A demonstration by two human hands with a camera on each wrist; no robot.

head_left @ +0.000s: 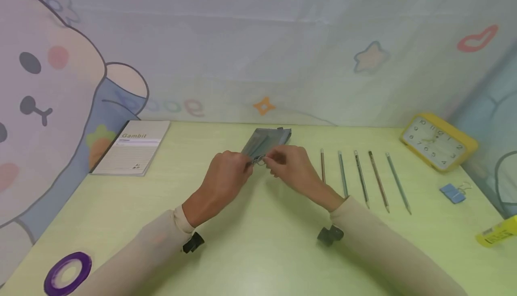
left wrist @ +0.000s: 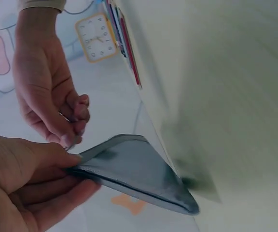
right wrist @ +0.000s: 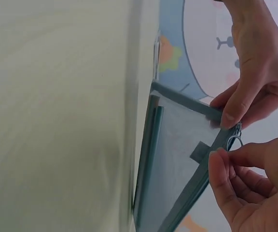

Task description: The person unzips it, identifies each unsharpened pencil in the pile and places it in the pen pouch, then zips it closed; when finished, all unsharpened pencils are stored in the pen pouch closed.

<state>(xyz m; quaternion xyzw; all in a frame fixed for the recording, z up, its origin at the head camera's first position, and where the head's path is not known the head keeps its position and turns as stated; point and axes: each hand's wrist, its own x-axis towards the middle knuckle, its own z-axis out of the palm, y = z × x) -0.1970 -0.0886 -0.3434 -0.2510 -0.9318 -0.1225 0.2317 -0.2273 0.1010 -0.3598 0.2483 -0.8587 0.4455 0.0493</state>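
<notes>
A see-through zip pouch (head_left: 264,139) with grey-blue edging is held up in front of me, its lower edge near the table. My left hand (head_left: 224,176) pinches its near corner beside the zip end. Between thumb and forefinger, my right hand (head_left: 294,166) holds the ring-shaped zipper pull (right wrist: 234,141) next to that corner. Long thin teal sticks, perhaps pencils (right wrist: 151,150), lie inside the pouch along one side. From the left wrist view, the pouch (left wrist: 134,169) hangs tilted off the left fingers; how far the zip is drawn cannot be made out.
Several pencils (head_left: 378,181) lie in a row right of the hands. Beyond them are a yellow clock (head_left: 438,141), a blue binder clip (head_left: 453,193) and a yellow tube-like item (head_left: 497,232). A notebook (head_left: 135,152) lies back left, a purple tape roll (head_left: 85,267) front left.
</notes>
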